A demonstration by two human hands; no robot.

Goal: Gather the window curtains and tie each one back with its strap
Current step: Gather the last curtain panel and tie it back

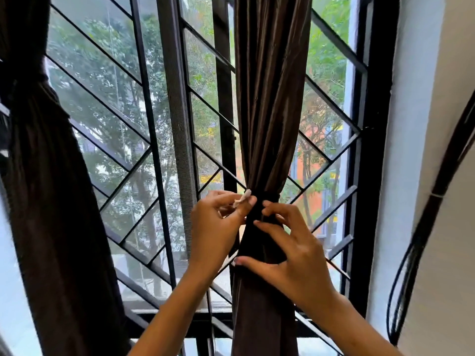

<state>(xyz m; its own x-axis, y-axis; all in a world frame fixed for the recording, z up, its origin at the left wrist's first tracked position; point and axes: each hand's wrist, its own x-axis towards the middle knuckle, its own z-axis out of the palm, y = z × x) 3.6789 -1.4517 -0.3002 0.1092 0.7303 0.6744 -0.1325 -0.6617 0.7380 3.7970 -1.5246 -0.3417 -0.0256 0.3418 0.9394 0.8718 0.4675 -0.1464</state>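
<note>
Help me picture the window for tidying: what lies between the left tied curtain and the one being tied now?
In the head view, between the left curtain and the right curtain lies window glass behind a diagonal metal grille, with one vertical frame post.

Two curtains (267, 98), two straps (267, 199), two hands (218, 227).

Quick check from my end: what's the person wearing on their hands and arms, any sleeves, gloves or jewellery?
Nothing shows: the left hand and right hand are bare, without gloves, rings or a watch, and both forearms are uncovered down to the frame's bottom edge, so no sleeve is in view.
</note>
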